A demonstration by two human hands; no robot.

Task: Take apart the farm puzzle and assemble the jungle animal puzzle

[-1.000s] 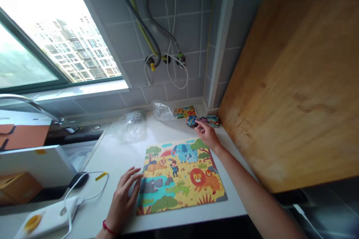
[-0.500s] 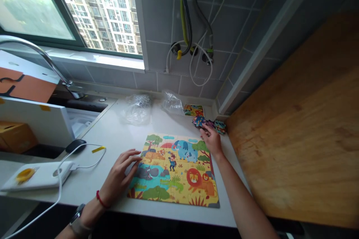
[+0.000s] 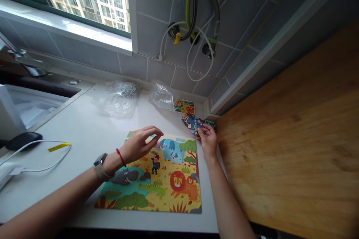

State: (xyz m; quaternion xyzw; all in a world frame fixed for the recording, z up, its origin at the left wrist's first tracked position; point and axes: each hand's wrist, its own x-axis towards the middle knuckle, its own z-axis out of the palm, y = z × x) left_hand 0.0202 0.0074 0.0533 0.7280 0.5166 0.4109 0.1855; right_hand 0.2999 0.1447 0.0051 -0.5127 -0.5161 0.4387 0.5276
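Note:
An assembled jigsaw puzzle with a lion, elephants, a hippo and a crocodile lies flat on the white counter. My left hand hovers over its upper left part, fingers bent and apart, holding nothing. Beyond the puzzle's upper right corner, my right hand pinches colourful puzzle pieces between thumb and fingers. These overlap the pile of loose pieces, so how many it holds is unclear. More pieces lie just behind the right hand. A small picture card with the same animal scene rests behind the pile.
Two clear plastic bags lie along the back of the counter. A wooden panel borders the right side. At left are a black device, a white cable and the sink edge.
My left hand has moved from the puzzle's left edge up and right, over its top. My right hand has closed on pieces at the pile. The view has shifted right and down.

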